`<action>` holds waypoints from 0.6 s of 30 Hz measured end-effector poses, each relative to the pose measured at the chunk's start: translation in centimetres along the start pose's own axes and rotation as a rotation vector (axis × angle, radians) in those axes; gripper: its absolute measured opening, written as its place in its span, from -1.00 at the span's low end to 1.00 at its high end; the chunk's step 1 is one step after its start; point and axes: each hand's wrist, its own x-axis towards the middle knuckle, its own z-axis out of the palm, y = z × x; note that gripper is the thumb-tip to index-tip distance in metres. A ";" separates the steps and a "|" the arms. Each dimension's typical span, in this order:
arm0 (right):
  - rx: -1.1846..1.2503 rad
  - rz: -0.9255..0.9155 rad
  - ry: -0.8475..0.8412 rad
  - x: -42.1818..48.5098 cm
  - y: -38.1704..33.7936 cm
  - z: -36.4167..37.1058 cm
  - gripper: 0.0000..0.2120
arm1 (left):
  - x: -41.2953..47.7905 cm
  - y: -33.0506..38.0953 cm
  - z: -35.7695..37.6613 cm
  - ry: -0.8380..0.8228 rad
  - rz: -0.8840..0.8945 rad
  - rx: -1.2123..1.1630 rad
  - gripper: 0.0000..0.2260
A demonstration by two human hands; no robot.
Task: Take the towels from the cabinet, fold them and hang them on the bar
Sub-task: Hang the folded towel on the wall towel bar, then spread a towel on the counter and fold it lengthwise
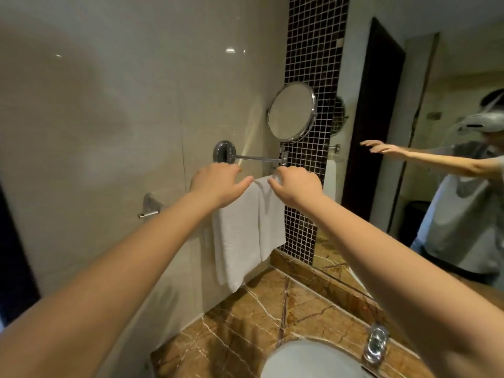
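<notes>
Two folded white towels hang side by side over the towel bar (149, 213) on the left wall; only the bar's left end and bracket show. The left towel (236, 241) hangs lower than the right towel (271, 222). My left hand (215, 184) lies over the top of the left towel, thumb stretched to the right. My right hand (296, 185) rests on the top of the right towel, fingers over the far side and thumb touching the front. Both hands' fingertips are hidden behind the towels. The cabinet is out of view.
A round swivel mirror (291, 111) on a chrome arm (256, 158) juts out just above my hands. Below lie a brown marble counter (245, 323), a white sink (308, 361) and a chrome tap (376, 345). A large wall mirror (409, 105) at the right reflects me.
</notes>
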 end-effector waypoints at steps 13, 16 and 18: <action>-0.214 0.361 -0.005 -10.6 10.0 -6.4 -0.59 | 1.4 13.2 1.7 0.061 0.412 -0.212 -0.49; -0.279 0.458 -0.021 -13.7 12.2 -8.2 -0.60 | 0.7 17.0 1.9 0.078 0.507 -0.286 -0.49; -0.315 0.536 -0.044 -16.1 13.7 -9.3 -0.60 | 0.0 19.6 2.2 0.085 0.571 -0.336 -0.49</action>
